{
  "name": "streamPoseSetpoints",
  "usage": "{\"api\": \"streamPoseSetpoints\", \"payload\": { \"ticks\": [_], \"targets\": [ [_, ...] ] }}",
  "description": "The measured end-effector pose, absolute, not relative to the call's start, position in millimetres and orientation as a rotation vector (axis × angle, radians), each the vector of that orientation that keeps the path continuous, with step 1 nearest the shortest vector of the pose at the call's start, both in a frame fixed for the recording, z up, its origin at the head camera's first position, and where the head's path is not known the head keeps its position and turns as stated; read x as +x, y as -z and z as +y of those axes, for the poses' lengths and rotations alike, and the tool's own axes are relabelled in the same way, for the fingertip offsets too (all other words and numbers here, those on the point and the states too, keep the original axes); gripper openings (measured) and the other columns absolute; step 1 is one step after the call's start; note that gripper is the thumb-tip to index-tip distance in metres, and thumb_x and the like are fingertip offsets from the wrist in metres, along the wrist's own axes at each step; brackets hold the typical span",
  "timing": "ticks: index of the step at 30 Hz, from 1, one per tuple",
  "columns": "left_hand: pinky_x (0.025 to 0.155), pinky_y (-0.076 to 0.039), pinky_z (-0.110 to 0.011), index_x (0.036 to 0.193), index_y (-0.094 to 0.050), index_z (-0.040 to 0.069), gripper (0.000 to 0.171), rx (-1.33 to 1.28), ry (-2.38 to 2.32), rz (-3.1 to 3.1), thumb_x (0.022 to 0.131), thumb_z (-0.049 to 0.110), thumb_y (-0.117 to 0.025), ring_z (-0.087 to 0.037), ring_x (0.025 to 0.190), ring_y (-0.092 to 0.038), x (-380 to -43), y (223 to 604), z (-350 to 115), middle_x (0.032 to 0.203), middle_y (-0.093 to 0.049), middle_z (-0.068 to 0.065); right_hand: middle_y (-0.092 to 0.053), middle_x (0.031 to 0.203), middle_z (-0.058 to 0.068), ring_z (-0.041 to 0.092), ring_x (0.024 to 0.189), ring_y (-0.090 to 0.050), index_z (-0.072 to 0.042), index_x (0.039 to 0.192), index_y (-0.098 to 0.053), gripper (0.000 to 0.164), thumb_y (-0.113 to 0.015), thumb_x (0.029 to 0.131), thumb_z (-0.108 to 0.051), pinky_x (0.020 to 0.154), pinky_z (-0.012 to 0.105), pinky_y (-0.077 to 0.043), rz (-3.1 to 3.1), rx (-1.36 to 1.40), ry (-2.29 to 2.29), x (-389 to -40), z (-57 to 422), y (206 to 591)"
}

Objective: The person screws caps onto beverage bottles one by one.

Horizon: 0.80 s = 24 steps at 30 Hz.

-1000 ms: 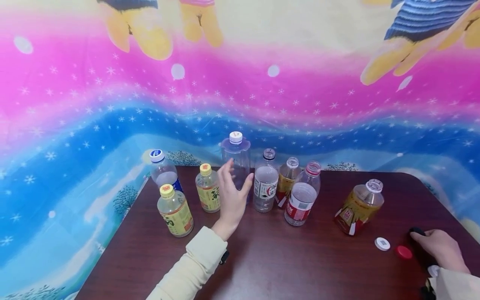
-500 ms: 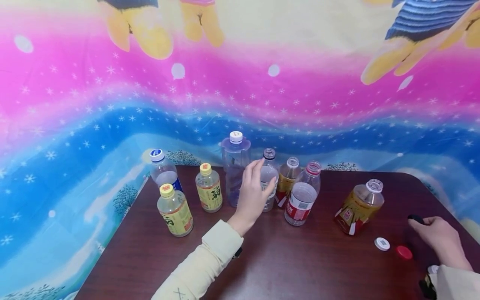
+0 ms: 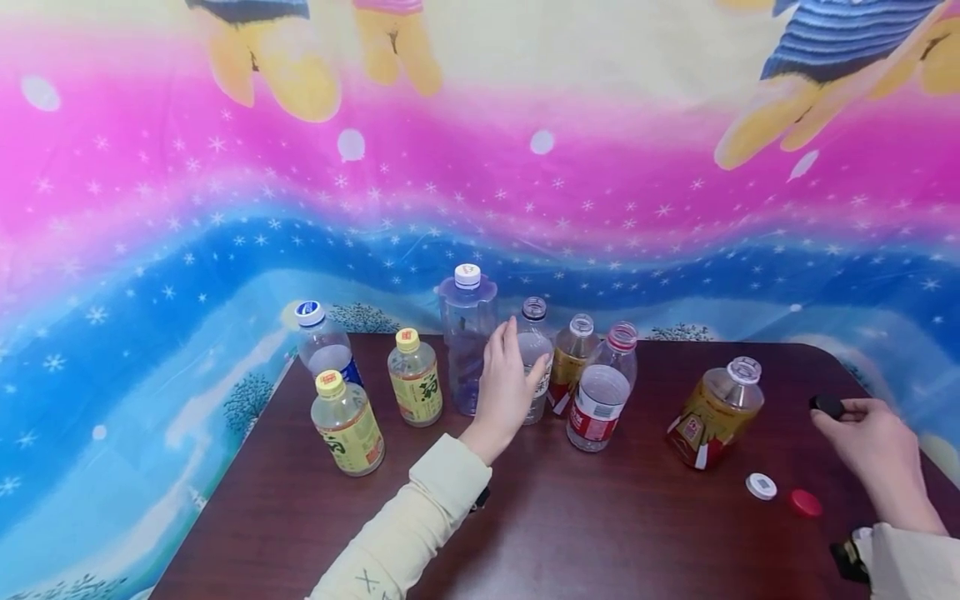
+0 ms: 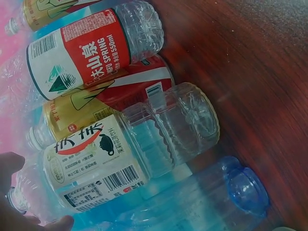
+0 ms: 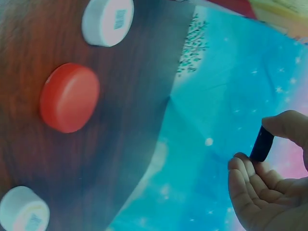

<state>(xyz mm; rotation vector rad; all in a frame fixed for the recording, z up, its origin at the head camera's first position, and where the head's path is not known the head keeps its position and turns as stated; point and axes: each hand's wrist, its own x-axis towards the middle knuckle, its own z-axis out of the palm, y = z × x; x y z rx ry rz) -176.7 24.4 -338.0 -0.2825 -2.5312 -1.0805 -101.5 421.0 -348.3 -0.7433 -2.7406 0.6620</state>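
My left hand (image 3: 501, 398) is up against the clear bottle with a white label (image 4: 96, 166), which has no cap. Its fingers are fairly straight and spread, with the thumb in front of the bottle's upper part. Whether the fingers touch it is hard to tell. At the right, my right hand (image 3: 873, 442) pinches a black bottle cap (image 5: 262, 144) between thumb and fingertips, raised above the table. Near that hand lie a white cap (image 3: 761, 486) and a red cap (image 3: 806, 502). The right wrist view shows another white cap (image 5: 25, 209).
Left of the hand stand a tall capped bottle (image 3: 465, 333), two yellow-capped bottles and a blue-labelled bottle (image 3: 324, 346). Right of it are a red-labelled bottle (image 3: 600, 404) and two gold-labelled bottles, all uncapped. A printed cloth (image 3: 480, 167) hangs behind the table (image 3: 585, 525).
My left hand has moved right, from the tall capped bottle to the white-labelled one. My right hand has lifted the black cap slightly.
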Motion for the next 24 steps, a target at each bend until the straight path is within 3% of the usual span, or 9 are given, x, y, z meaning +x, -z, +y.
{"api": "streamPoseSetpoints", "payload": {
  "ticks": [5,11,17,20,24],
  "targets": [
    [0.101,-0.046,-0.047,0.143,-0.035,0.005,0.067,-0.264,1.126,-2.541,0.089,0.03,-0.066,-0.033,0.131,-0.047,-179,339,24,0.143,-0.041,-0.018,-0.055,0.102,0.041,0.05,0.089,-0.055,0.023,0.12,-0.039,0.057,-0.057,0.087,-0.019,0.063,0.043,-0.041,-2.674,-0.712,-0.663,-101,413,340],
    [0.098,-0.048,-0.047,0.141,-0.033,0.007,0.065,-0.253,1.199,-2.552,0.09,0.03,-0.066,-0.032,0.122,-0.055,-179,340,24,0.141,-0.045,-0.017,-0.051,0.106,0.041,0.049,0.091,-0.054,0.021,0.128,-0.034,0.061,-0.055,0.089,-0.02,0.062,0.043,-0.042,-2.631,-0.752,-0.685,-99,403,332],
    [0.096,-0.05,-0.048,0.142,-0.032,0.011,0.067,-0.235,1.307,-2.534,0.089,0.033,-0.066,-0.032,0.117,-0.059,-173,343,20,0.139,-0.046,-0.014,-0.052,0.104,0.037,0.043,0.085,-0.053,0.02,0.127,-0.037,0.059,-0.055,0.089,-0.022,0.061,0.034,-0.036,-2.615,-0.706,-0.681,-95,391,323],
    [0.095,-0.05,-0.049,0.144,-0.033,0.014,0.07,-0.238,1.35,-2.516,0.087,0.037,-0.067,-0.032,0.116,-0.059,-166,343,14,0.138,-0.045,-0.013,-0.055,0.103,0.035,0.029,0.077,-0.052,0.018,0.126,-0.04,0.059,-0.057,0.089,-0.024,0.062,0.031,-0.034,-2.609,-0.665,-0.679,-93,383,316],
    [0.094,-0.05,-0.05,0.143,-0.037,0.016,0.071,-0.282,1.419,-2.481,0.084,0.037,-0.071,-0.032,0.114,-0.058,-152,345,2,0.133,-0.045,-0.012,-0.058,0.102,0.031,-0.008,0.064,-0.04,0.014,0.123,-0.045,0.057,-0.06,0.088,-0.028,0.065,0.027,-0.031,-2.598,-0.584,-0.685,-90,370,303]
  ]
}}
